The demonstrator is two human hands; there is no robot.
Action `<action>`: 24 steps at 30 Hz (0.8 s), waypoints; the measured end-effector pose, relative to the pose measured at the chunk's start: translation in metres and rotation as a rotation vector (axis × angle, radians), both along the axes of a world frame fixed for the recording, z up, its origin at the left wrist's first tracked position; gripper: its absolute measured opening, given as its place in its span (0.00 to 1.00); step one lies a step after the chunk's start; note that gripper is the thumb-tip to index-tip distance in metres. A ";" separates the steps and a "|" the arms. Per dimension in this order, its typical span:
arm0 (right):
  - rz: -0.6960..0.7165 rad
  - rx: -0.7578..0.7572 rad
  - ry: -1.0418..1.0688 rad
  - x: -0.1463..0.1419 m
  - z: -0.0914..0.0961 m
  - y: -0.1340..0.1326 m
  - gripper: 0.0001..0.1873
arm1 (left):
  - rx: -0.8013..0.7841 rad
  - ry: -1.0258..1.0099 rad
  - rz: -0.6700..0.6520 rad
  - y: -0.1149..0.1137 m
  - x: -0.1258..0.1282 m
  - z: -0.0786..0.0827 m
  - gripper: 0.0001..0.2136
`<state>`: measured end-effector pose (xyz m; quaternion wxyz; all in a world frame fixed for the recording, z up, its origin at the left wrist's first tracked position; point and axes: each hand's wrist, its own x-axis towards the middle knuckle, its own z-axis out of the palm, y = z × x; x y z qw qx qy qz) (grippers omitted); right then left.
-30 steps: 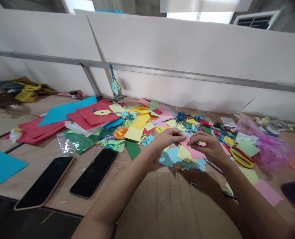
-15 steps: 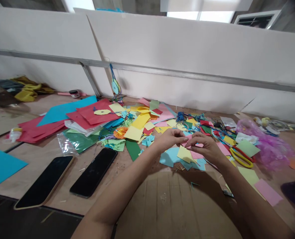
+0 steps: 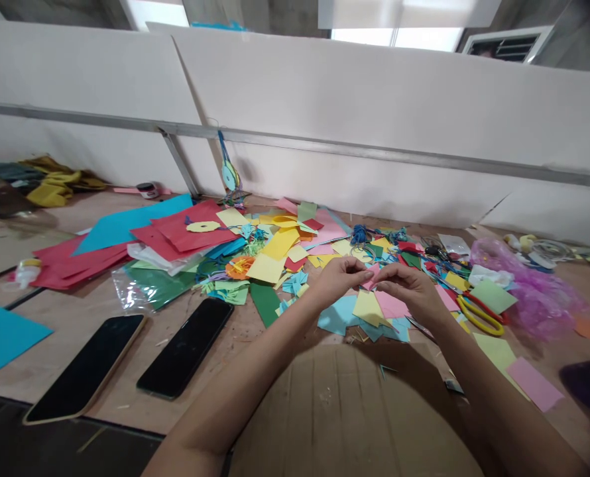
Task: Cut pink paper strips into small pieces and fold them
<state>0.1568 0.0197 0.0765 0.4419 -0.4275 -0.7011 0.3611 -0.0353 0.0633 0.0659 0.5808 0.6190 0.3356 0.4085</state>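
Note:
Between my fingertips is a small piece of pink paper (image 3: pixel 372 276). My left hand (image 3: pixel 342 278) pinches its left side with thumb and fingers. My right hand (image 3: pixel 408 288) closes on it from the right, fingers bent, partly covering it. Both hands hover over a heap of cut paper. Just below them lie a pale yellow paper piece (image 3: pixel 369 307), a light blue paper piece (image 3: pixel 339 314) and a pink sheet (image 3: pixel 392 305). Scissors with red and yellow handles (image 3: pixel 481 316) lie to the right of my right hand.
Two phones (image 3: pixel 89 368) (image 3: pixel 188 348) lie at left, near red sheets (image 3: pixel 76 262) and a glue bottle (image 3: pixel 28 271). A purple plastic bag (image 3: pixel 538 291) sits at right. Cardboard (image 3: pixel 345 411) is in front of me. A white panel (image 3: pixel 349 106) stands behind.
My hands stay over the paper heap, with the pink piece still between them. My right fingers have shifted slightly, and more of the pink piece shows. The view has moved a little.

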 end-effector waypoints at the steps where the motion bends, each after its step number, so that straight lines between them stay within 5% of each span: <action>1: -0.019 -0.018 0.030 0.001 -0.001 0.001 0.11 | 0.004 0.002 0.005 -0.001 0.000 0.000 0.19; 14: -0.082 0.000 0.062 -0.002 0.000 -0.001 0.12 | 0.014 -0.060 0.027 -0.001 0.004 0.000 0.19; 24: 0.090 0.016 -0.005 0.011 0.005 0.000 0.08 | -0.060 -0.090 0.060 0.000 0.001 0.000 0.22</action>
